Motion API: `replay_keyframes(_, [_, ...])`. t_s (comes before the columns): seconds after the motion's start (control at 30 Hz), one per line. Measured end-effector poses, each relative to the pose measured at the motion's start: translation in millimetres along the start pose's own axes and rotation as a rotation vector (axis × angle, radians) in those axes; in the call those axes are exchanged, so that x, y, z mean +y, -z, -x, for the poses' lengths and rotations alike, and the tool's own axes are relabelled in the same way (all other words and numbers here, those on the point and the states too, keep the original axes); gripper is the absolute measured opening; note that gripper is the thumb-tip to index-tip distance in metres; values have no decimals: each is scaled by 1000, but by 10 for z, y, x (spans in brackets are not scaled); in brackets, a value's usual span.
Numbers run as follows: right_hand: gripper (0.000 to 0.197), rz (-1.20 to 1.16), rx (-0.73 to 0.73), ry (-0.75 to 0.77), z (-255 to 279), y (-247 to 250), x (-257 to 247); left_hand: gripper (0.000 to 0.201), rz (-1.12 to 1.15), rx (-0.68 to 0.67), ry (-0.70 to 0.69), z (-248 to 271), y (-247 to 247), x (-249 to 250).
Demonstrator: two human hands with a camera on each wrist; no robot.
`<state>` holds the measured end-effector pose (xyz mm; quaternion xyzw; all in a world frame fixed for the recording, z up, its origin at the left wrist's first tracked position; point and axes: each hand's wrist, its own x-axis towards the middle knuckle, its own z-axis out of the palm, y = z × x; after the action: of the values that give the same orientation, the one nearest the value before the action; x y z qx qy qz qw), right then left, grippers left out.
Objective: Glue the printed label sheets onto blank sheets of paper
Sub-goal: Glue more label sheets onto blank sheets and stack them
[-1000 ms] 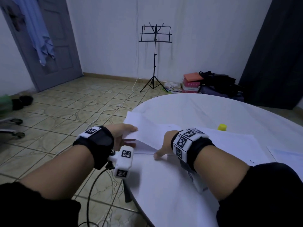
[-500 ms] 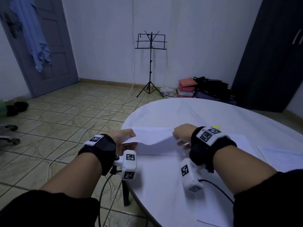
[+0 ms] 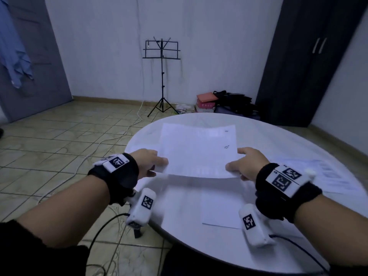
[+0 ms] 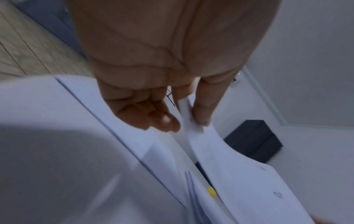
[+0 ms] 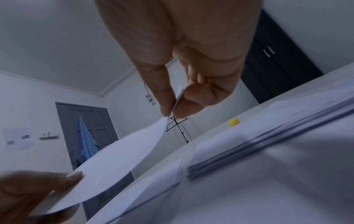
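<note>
A white sheet (image 3: 197,150) with small dark marks near its far right corner is held up above the round white table (image 3: 278,136). My left hand (image 3: 157,164) pinches its near left corner, thumb on one side and fingers on the other (image 4: 187,121). My right hand (image 3: 239,168) pinches the near right corner (image 5: 171,112). The sheet (image 5: 118,159) sags between the hands. Beneath it a blank sheet (image 3: 221,208) lies flat on the table. A yellow glue cap (image 5: 234,122) stands farther back on the table.
A stack of printed sheets (image 3: 334,176) lies at the table's right. Beyond the table stand a music stand (image 3: 161,76), bags and boxes (image 3: 225,102) on the tiled floor, and a dark wardrobe (image 3: 310,56). A cable trails below the left wrist.
My right hand left the table and took the sheet's right corner. Both hands have lifted the sheet off the table and spread it out in the air.
</note>
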<state>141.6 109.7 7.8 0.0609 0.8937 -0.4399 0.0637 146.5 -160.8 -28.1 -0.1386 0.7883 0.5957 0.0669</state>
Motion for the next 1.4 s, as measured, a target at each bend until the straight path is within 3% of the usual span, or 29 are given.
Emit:
replay_keyframes(0.07, [12, 38, 20, -34, 127, 179, 220, 15, -151, 14, -76, 128, -179, 40])
replay_keyframes(0.13, [40, 82, 5, -66, 210, 339, 431, 53, -326, 1, -158, 258, -327, 76])
replay_keyframes(0.2, [38, 88, 0, -85, 324, 470, 588, 90, -469, -65, -212, 390, -476, 109])
replay_keyframes(0.23, [34, 103, -19, -109, 378, 526, 643, 95, -530, -106, -233, 457, -556, 129])
replay_keyframes(0.3, [34, 187, -47, -118, 465, 613, 745, 82, -629, -175, -240, 542, -703, 146])
replay_keyframes(0.37, [40, 259, -81, -117, 506, 659, 816, 56, -710, -218, -228, 583, -824, 153])
replay_keyframes(0.5, [41, 416, -132, -142, 541, 696, 885, 24, -741, -244, -165, 592, -969, 146])
replay_keyframes(0.8, [38, 575, -203, -171, 460, 714, 1016, 24, -748, -298, -120, 497, -1118, 99])
replay_keyframes(1.4, [34, 382, -242, -220, 280, 735, 1207, 16, -761, -337, -131, 448, -1180, 86])
